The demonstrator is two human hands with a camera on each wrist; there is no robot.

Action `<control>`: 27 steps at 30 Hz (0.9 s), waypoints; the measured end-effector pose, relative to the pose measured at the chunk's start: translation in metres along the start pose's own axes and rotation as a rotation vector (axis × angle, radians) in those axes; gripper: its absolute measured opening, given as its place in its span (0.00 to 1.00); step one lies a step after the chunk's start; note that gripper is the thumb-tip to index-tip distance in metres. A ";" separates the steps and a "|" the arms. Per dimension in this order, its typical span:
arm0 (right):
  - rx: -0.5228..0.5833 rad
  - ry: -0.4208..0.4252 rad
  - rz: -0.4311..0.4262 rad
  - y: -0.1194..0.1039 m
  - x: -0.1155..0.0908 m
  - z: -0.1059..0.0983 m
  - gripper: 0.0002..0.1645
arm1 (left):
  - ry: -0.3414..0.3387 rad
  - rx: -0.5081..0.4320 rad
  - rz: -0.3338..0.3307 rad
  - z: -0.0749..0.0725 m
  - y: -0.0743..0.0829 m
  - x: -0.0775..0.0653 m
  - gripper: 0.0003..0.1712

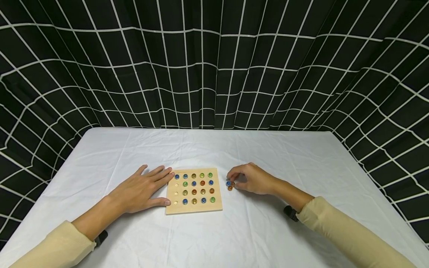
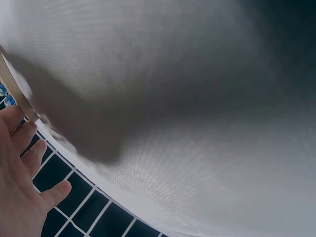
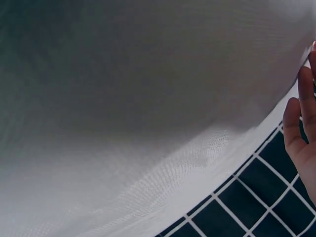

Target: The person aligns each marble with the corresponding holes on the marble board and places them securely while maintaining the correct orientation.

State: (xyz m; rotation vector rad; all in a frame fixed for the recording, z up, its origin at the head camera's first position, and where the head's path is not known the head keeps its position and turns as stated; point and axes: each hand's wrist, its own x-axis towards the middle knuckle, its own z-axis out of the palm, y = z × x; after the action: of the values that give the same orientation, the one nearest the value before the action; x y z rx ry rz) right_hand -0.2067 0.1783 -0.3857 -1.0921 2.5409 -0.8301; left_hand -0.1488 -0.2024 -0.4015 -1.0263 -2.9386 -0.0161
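A pale wooden board [image 1: 194, 209] with rows of coloured glass marbles lies on the table. Its leftmost column holds a blue marble [image 1: 177, 176] at the top and three bare hollows below. My left hand [image 1: 144, 190] lies spread at the board's left edge, fingertips at the upper left corner and thumb at the lower left side. Right of the board, a blue marble [image 1: 228, 183] and two amber-brown marbles [image 1: 229, 188] sit close together. My right hand [image 1: 256, 179] reaches over them with bent fingers, thumb and fingertips right at the marbles; I cannot tell whether it pinches one.
A white cloth [image 1: 201, 242] with creases covers the table. Behind and at both sides hangs a black curtain [image 1: 207, 74] with a white grid. The left wrist view shows mostly cloth, plus the board's edge [image 2: 15, 89]; the right wrist view shows cloth and curtain.
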 end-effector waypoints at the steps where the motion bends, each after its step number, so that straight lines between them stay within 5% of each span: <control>1: -0.001 0.000 0.000 0.000 0.000 0.000 0.16 | 0.001 0.002 0.002 0.000 0.000 0.000 0.50; 27: -0.017 0.019 -0.013 -0.010 0.011 -0.005 0.16 | 0.007 -0.012 0.001 0.000 0.000 0.000 0.50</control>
State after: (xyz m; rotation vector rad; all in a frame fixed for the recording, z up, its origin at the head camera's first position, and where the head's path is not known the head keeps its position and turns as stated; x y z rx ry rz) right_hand -0.2103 0.1669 -0.3752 -1.1122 2.5636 -0.8278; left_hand -0.1485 -0.2024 -0.4015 -1.0277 -2.9351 -0.0369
